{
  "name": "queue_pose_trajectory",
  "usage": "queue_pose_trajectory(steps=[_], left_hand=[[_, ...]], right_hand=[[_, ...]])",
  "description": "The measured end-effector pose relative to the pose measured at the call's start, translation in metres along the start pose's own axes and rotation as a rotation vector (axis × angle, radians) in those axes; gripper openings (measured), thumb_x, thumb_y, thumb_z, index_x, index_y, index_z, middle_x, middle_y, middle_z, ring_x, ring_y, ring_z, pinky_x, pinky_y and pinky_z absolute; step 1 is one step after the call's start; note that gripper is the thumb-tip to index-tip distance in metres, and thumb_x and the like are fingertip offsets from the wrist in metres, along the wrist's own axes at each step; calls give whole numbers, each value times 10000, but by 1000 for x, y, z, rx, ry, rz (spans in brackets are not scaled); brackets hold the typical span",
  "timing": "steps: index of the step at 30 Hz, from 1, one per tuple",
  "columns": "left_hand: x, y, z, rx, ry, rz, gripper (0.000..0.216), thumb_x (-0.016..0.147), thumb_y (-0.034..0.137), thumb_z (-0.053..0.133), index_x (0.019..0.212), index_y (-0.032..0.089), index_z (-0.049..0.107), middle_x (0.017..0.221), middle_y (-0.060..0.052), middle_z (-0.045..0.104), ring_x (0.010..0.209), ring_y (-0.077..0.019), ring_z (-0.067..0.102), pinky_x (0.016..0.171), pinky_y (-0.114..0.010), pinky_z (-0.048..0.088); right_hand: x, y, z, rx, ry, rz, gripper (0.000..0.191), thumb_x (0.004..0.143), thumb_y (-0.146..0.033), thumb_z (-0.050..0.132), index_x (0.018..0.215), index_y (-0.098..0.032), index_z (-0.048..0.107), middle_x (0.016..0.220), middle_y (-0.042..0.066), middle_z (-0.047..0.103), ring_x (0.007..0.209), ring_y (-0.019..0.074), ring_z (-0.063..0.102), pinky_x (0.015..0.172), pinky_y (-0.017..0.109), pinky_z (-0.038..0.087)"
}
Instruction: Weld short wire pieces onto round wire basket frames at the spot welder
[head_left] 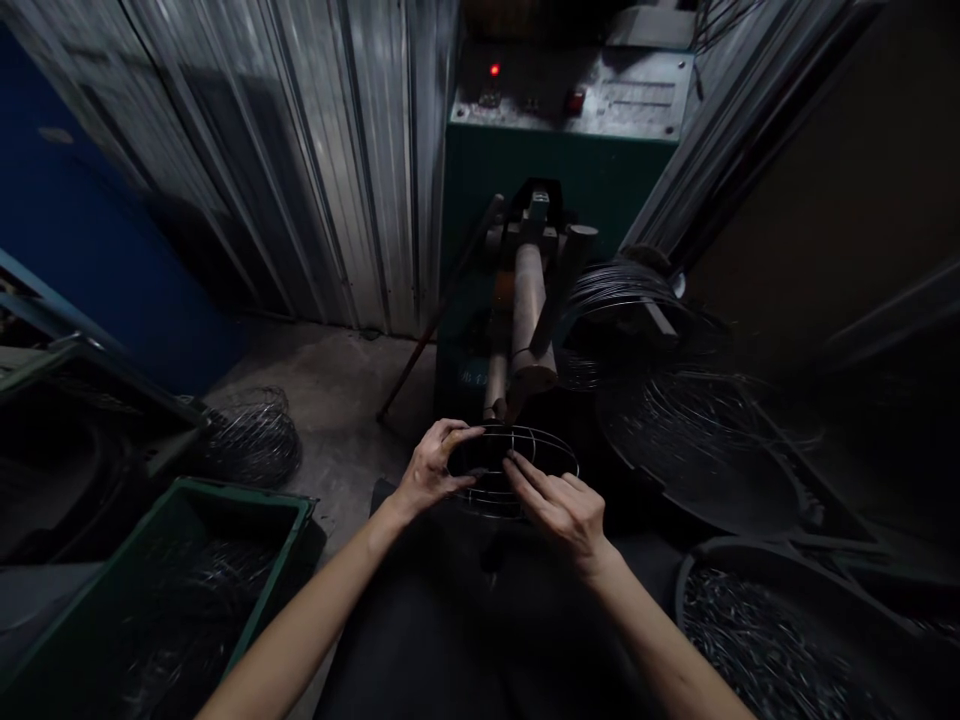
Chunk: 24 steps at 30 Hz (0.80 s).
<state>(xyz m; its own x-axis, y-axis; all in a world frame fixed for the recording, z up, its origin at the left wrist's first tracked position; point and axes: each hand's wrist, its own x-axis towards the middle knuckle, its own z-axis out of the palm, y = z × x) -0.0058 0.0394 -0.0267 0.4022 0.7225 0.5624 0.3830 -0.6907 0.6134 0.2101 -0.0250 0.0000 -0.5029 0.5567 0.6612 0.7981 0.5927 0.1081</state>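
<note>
A round wire frame (525, 455) with crossing wires sits just below the arm of a green welding machine (529, 300). My left hand (433, 468) grips the frame's left rim, fingers curled round the wire. My right hand (559, 505) rests on the frame's near side, fingers extended together and touching the wires; whether it pinches a wire is unclear. Both forearms reach in from the bottom of the view over my dark lap.
A green crate (247, 510) with wire pieces stands at lower left. Finished wire baskets (251, 440) lie on the floor behind it. Coiled wire rings (630, 285) and wire stacks (705, 430) sit right of the machine. A dark tub of small metal pieces (765, 640) is at lower right.
</note>
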Motion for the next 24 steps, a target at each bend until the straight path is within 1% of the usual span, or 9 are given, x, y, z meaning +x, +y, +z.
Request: queue_pose_trajectory(steps=[8, 13, 20, 24], left_hand=[[8, -12, -1, 25, 12, 43, 553, 750, 263, 709, 1266, 254, 510, 1140, -75, 532, 1065, -218, 551, 923, -404, 496], [10, -12, -1, 33, -6, 20, 555, 744, 274, 717, 1261, 256, 518, 1145, -75, 534, 1078, -221, 546, 929, -410, 492], [13, -13, 0, 51, -16, 27, 553, 745, 246, 717, 1261, 261, 517, 1153, -74, 530, 1075, -221, 546, 930, -410, 491], [15, -15, 1, 56, -12, 54, 576, 733, 204, 721, 1266, 256, 509, 1154, -73, 523, 1073, -222, 540, 931, -412, 488]], right_hand=[[9, 8, 9, -58, 40, -62, 393, 898, -106, 470, 1238, -249, 606, 1223, 39, 621, 588, 76, 600, 539, 275, 405], [7, 10, 12, 11, 16, 9, 384, 916, -156, 477, 1249, -309, 594, 1207, 5, 636, 616, 69, 614, 548, 266, 415], [5, 8, 15, -18, 8, 35, 379, 926, -167, 456, 1251, -304, 595, 1200, 24, 639, 611, 85, 612, 550, 275, 404], [6, 7, 15, -52, 44, 0, 367, 916, -134, 472, 1213, -287, 624, 1176, 27, 653, 575, 84, 588, 541, 287, 383]])
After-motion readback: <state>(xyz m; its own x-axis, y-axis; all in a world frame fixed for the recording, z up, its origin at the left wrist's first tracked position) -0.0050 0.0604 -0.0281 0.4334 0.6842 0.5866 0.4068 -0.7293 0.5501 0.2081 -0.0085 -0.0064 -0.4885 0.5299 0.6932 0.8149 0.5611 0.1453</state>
